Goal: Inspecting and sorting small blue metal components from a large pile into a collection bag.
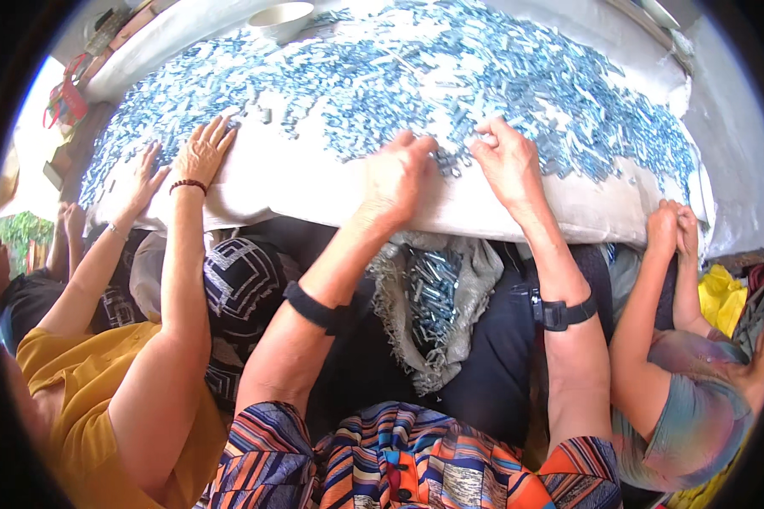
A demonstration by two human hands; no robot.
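Note:
A thick spread of small, shiny blue-grey oblong pieces (518,76) lies on a white cloth-covered table (297,174). My left hand (396,176) is at the near edge of the spread, its fingers curled in and closed; what they hold, if anything, is hidden. Just to the right, my right hand (511,166) pinches thumb and forefinger together among the pieces. Whatever is in that pinch is too small to make out. Between my knees a pale woven sack (475,280) hangs open below the table edge, with many similar pieces (433,293) inside.
At left, a person in a mustard top (119,399) rests both hands on the cloth. A person in a multicoloured top (688,407) sits close on my right, hands together at the table edge. A pale bowl (281,20) stands at the far side; yellow fabric (721,299) lies far right.

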